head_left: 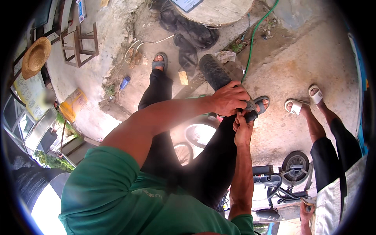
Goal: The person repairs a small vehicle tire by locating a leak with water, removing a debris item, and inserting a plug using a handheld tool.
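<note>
A worn black tyre (213, 70) stands in front of me, seen edge-on, near my right foot. My left hand (234, 98) presses down over its near end, fingers curled round the rubber. Just below, my right hand (243, 130) is closed on a black rounded piece (251, 115) at the tyre's near edge. Whether that piece is part of the tyre or a separate thing I cannot tell. Between my legs a white basin (199, 134) sits on the ground, with a round rim (183, 152) beside it.
A person in white sandals (296, 106) stands at the right, a small object in one hand, beside a two-wheeler with a small wheel (295, 167). A green hose (255, 35) crosses the ground ahead. Black cloth (196, 37), a wooden stool (80, 45) and a yellow bucket (73, 105) lie further off.
</note>
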`<state>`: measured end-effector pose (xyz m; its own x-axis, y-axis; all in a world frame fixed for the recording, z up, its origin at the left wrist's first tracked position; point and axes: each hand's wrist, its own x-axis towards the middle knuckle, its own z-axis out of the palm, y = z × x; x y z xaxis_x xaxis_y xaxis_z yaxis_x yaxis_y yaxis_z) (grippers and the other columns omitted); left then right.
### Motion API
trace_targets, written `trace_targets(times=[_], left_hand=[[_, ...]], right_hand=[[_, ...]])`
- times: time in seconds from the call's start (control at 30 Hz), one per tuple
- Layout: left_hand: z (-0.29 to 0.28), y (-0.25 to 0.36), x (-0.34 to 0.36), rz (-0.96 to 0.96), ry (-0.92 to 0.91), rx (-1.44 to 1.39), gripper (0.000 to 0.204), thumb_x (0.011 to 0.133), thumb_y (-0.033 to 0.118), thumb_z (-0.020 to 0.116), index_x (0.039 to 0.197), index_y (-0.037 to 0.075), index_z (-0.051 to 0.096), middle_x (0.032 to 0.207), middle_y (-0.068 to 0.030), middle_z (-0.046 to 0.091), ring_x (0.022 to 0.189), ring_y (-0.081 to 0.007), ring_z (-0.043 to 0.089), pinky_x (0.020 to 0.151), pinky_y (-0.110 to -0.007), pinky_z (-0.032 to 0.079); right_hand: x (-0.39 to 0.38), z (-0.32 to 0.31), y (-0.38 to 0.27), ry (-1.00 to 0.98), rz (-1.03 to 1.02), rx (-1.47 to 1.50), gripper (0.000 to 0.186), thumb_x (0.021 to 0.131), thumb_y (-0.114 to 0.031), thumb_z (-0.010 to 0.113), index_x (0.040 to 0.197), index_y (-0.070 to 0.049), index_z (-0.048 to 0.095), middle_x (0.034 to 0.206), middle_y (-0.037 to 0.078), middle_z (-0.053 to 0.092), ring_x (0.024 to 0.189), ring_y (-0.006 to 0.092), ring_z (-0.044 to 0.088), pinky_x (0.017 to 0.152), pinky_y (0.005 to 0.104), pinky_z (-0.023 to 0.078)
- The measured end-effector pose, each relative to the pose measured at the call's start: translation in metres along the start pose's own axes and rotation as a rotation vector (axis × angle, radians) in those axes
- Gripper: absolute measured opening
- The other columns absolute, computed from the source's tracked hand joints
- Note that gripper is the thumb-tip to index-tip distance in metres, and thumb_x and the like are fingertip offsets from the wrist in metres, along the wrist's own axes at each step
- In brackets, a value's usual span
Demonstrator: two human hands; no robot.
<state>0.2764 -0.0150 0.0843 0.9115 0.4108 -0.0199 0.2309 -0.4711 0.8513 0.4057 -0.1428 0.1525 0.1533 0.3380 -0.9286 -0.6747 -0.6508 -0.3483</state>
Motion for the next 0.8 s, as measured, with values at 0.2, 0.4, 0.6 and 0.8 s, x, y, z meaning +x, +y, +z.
trace_targets(times=[0.2, 0.4, 0.6, 0.8], left_hand=[[-0.001, -0.001, -0.001, -0.014, -0.02, -0.022, 0.019, 0.07, 0.016, 0.084, 0.085, 0.018, 0.072, 0.13, 0.0007, 0.065, 0.131, -0.0213, 0.058, 0.12, -0.059, 0.031], [-0.003, 0.0, 0.0, -0.023, -0.037, -0.01, 0.018, 0.07, 0.014, 0.083, 0.084, 0.018, 0.071, 0.131, 0.0009, 0.065, 0.131, -0.022, 0.057, 0.122, -0.06, 0.03], [-0.001, -0.001, 0.0, 0.013, -0.046, -0.002, 0.019, 0.071, 0.017, 0.084, 0.087, 0.019, 0.073, 0.129, 0.0009, 0.063, 0.131, -0.0231, 0.057, 0.121, -0.061, 0.031], [-0.001, -0.001, -0.001, 0.047, -0.052, 0.02, 0.022, 0.071, 0.021, 0.086, 0.089, 0.019, 0.072, 0.13, -0.0003, 0.061, 0.132, -0.0242, 0.056, 0.121, -0.062, 0.031]], right_hand=[[-0.004, 0.003, -0.004, 0.01, 0.039, 0.113, 0.017, 0.102, -0.008, 0.067, 0.096, -0.016, 0.053, 0.078, -0.005, 0.049, 0.058, 0.0046, 0.04, 0.049, 0.0227, 0.03], [-0.002, -0.004, 0.0, -0.051, 0.054, 0.141, 0.014, 0.105, -0.012, 0.064, 0.099, -0.018, 0.053, 0.078, -0.004, 0.046, 0.061, 0.0063, 0.039, 0.053, 0.0232, 0.032], [-0.007, -0.008, 0.0, -0.031, 0.0, -0.141, 0.011, 0.1, -0.007, 0.069, 0.1, -0.013, 0.061, 0.087, -0.004, 0.058, 0.068, 0.0036, 0.048, 0.059, 0.0206, 0.035], [-0.004, -0.023, 0.0, -0.148, -0.222, -0.495, 0.012, 0.101, -0.012, 0.072, 0.109, -0.007, 0.064, 0.096, 0.003, 0.07, 0.087, 0.0143, 0.065, 0.076, 0.0305, 0.051]])
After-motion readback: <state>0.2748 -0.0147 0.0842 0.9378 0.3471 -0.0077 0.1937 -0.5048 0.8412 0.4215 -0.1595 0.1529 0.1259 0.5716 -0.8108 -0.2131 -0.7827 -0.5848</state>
